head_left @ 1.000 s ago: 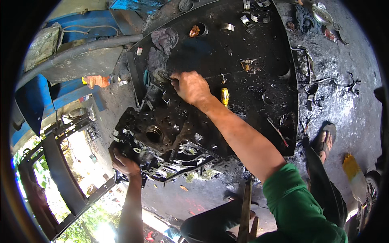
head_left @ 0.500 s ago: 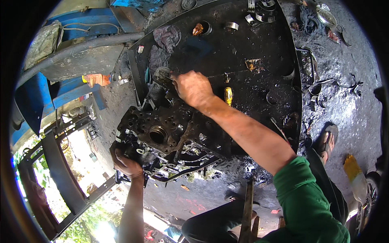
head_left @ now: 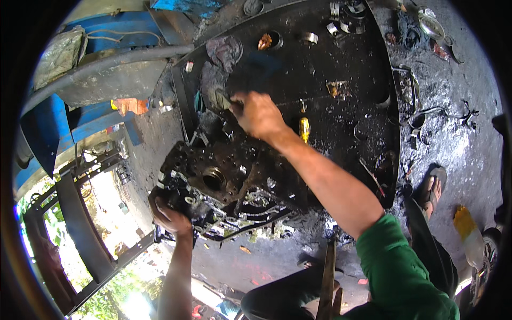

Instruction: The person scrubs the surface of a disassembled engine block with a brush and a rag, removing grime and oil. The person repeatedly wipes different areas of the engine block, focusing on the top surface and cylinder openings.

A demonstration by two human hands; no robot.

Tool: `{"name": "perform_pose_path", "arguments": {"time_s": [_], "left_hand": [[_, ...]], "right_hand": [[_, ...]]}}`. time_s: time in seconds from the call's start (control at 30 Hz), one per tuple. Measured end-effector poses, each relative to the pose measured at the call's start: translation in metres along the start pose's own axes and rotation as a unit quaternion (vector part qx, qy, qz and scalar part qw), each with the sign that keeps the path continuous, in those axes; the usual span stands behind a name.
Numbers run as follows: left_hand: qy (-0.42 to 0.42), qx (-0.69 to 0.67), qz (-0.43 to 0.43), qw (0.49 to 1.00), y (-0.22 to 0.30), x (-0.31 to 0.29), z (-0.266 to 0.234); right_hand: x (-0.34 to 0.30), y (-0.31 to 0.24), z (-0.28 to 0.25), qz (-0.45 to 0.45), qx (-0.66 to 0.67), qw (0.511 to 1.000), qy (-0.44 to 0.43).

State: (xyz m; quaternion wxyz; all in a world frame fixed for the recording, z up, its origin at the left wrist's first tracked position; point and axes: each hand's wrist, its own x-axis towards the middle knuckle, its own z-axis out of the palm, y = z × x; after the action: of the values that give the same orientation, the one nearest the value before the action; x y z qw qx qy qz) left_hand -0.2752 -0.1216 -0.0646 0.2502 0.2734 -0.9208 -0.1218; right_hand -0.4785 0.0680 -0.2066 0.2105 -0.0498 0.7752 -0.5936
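A dark, oily engine block (head_left: 234, 172) with a round bore lies at the near left corner of a black metal table (head_left: 330, 58). My left hand (head_left: 170, 214) is wrapped round the block's left end. Past the block's far edge, my right hand (head_left: 258, 113) is closed, thumb and fingers pressed together beside a flat greyish piece (head_left: 218, 100). What it pinches, if anything, I cannot make out. Crumpled dark rags (head_left: 224, 53) lie just beyond that hand. To its right rests a screwdriver with a yellow handle (head_left: 304, 129).
Curved metal shells (head_left: 310, 37) and a ring holding a brown crumpled piece (head_left: 265, 41) sit farther back on the table. A thin rod (head_left: 372, 176) lies near its right edge. Blue metal frames (head_left: 117, 29) stand at left. A person's sandalled foot (head_left: 433, 186) is at right.
The view has shifted slightly, moving the scene a little to the right. My right hand has moved a little relative to the block; my left hand keeps its hold.
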Motion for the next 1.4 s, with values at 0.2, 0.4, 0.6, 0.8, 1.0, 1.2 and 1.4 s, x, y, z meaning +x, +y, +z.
{"name": "perform_pose_path", "arguments": {"time_s": [0.2, 0.4, 0.6, 0.8, 1.0, 1.2, 1.4], "left_hand": [[-0.007, -0.007, -0.029, 1.0, -0.006, 0.003, -0.002], [-0.008, 0.042, -0.005, 0.999, -0.004, 0.002, -0.002], [-0.009, 0.004, -0.007, 1.0, 0.0, 0.002, -0.003], [-0.02, 0.024, 0.0, 1.0, 0.005, 0.002, -0.003], [-0.008, -0.017, -0.029, 0.999, 0.004, 0.003, -0.002], [0.01, -0.075, -0.039, 0.996, -0.004, 0.002, 0.001], [-0.041, -0.029, 0.053, 0.997, -0.003, 0.002, -0.004]], "right_hand": [[0.003, 0.001, 0.013, 0.017, 0.04, 0.998, 0.037], [-0.021, -0.025, 0.008, -0.051, -0.03, 0.98, -0.192], [-0.023, -0.029, -0.04, -0.006, -0.033, 0.997, 0.066], [0.004, 0.011, -0.017, -0.073, -0.159, 0.983, -0.061], [0.024, 0.054, -0.015, -0.202, -0.341, 0.912, -0.107], [0.062, 0.062, -0.042, -0.361, -0.32, 0.86, -0.168], [0.026, 0.043, -0.031, -0.347, -0.351, 0.867, -0.066]]}}
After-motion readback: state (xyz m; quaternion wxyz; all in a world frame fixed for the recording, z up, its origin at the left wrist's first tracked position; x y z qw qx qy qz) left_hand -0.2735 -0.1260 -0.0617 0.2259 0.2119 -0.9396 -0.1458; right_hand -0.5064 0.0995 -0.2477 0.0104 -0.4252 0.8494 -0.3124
